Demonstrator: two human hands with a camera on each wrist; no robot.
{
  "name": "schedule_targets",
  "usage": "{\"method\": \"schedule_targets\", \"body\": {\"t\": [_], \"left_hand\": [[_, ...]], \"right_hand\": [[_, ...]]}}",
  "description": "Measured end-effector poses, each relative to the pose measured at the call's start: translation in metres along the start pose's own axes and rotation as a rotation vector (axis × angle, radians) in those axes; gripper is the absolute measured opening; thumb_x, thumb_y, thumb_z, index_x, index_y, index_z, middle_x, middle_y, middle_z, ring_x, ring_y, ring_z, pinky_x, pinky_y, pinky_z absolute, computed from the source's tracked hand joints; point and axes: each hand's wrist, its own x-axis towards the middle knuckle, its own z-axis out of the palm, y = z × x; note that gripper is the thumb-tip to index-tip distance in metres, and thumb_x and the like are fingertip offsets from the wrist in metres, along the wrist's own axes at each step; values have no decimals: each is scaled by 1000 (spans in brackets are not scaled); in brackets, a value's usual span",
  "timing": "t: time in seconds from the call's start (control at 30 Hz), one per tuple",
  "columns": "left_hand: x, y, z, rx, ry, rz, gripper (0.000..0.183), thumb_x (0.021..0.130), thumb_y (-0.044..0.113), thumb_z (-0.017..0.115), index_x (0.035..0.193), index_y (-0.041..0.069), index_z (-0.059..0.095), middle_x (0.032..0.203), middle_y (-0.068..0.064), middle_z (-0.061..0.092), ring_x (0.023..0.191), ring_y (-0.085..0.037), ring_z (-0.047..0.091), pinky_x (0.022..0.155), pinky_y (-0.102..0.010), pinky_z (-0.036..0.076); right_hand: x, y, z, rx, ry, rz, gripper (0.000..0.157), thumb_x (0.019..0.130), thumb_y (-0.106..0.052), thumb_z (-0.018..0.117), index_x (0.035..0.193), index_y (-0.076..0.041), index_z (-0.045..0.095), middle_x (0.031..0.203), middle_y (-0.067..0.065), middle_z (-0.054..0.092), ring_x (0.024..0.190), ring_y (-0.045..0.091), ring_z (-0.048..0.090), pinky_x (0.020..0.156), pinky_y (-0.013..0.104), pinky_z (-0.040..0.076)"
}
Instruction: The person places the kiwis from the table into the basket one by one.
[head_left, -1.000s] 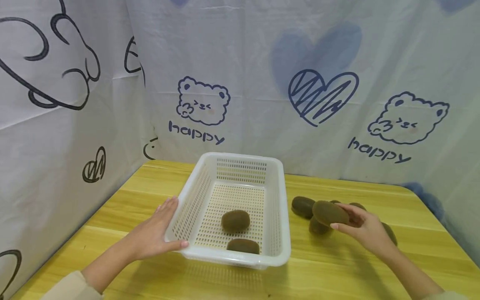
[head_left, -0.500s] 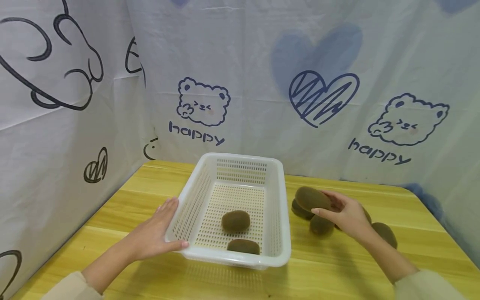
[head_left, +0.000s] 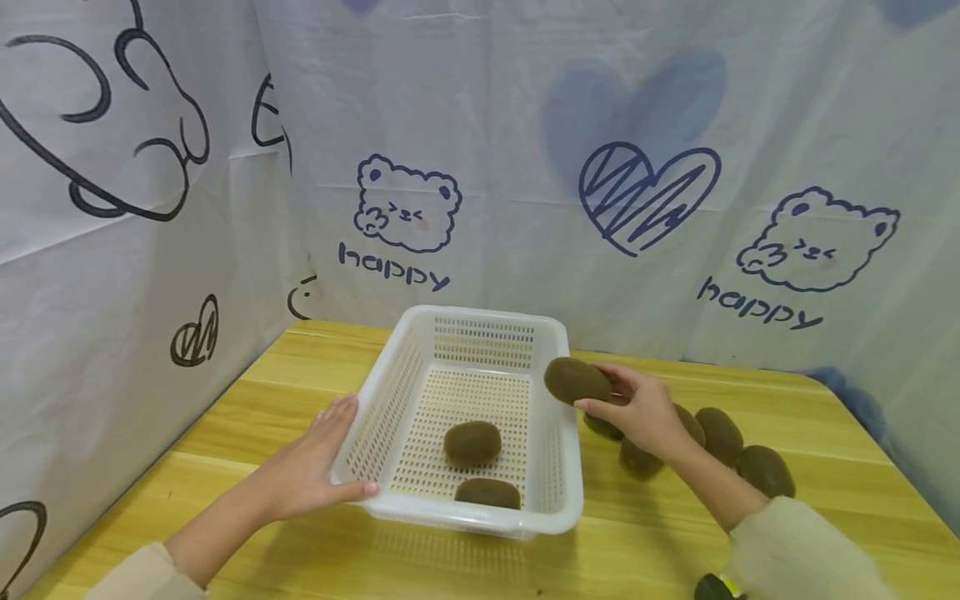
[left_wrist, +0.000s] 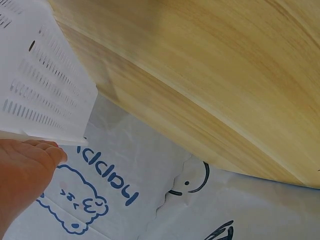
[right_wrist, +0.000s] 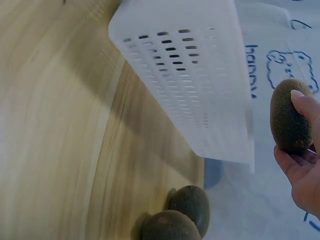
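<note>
A brown fuzzy kiwi (head_left: 576, 381) is pinched between the thumb and fingers of my right hand (head_left: 645, 408). It hangs over the right rim of the white perforated plastic basket (head_left: 568, 467). In the right wrist view the kiwi (right_wrist: 290, 117) shows above the rim, with the thumb across its upper part. Two other kiwis lie inside the basket: one on the floor (head_left: 472, 443), another by the front wall (head_left: 487, 492). My left hand (head_left: 303, 467) rests against the basket's front left corner, fingers straight along the left side and thumb on the front rim.
Right of the basket several loose kiwis lie on the yellow wooden table (head_left: 300, 567), among them one at the far right (head_left: 767, 472). A dark object (head_left: 715, 587) peeks out below the right sleeve. White printed cloth (head_left: 510, 167) walls the table's back and left side.
My right hand has carried its kiwi leftward and up from the loose kiwis to the basket's right rim. The left hand and basket have stayed put.
</note>
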Motion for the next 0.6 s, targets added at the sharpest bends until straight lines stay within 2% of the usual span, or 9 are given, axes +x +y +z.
{"method": "schedule_targets", "body": {"t": [0.2,0.37,0.6], "left_hand": [[0,0,0,-7,-8,-2,106,75,57,64,144,-8,17,152,-25,17,140,-42,16,113,-56,20],[-1,-1,0,-13,-13,-7,106,75,57,64,145,-7,17,153,-24,16,141,-41,15,113,-56,19],[-1,-2,0,-11,-11,-3,107,75,58,64,145,-7,16,153,-24,15,141,-41,14,113,-56,19]], "right_hand": [[13,-6,21,-3,-31,-95,52,78,-14,74,122,6,56,116,26,61,97,35,66,75,30,58],[22,-13,36,-25,-68,-118,52,78,-13,74,122,7,55,114,25,62,99,35,64,81,35,57],[32,-21,56,-153,-109,-142,53,76,-12,75,120,9,55,120,26,59,103,36,62,83,39,56]]}}
